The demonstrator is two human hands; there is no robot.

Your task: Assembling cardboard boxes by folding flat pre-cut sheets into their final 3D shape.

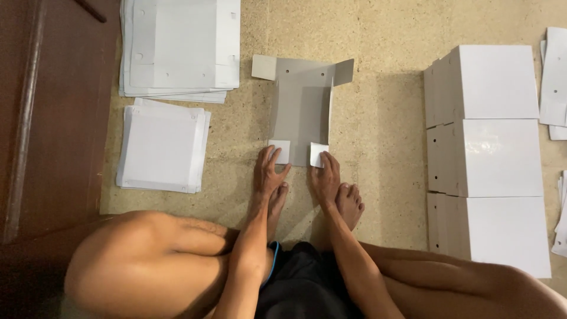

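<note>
Seated person viewed from above, knees drawn up at the bottom of the view and both bare feet [313, 204] resting on the floor [378, 147]. Just beyond the toes, the left hand [269, 174] lies with its fingers [273, 158] spread flat on the near left flap [280, 151] of a grey die-cut cardboard blank [301, 109], gripping nothing; the right hand [326, 177] presses likewise, fingers extended, on the near right flap [318, 155]. The blank lies on the floor directly ahead, its long side walls partly raised and 2 small end tabs splayed at the far edge. A clean result would seem to call for both flaps being creased along their scored lines together, with even downward pressure, so the side walls stay square; uneven force could skew the panel. To the left lie 2 piles of flat white blanks [162, 147], the farther pile [180, 47] larger. To the right stand 3 folded white boxes [490, 159] in a row, with loose sheets [555, 77] beyond them at the frame edge.
</note>
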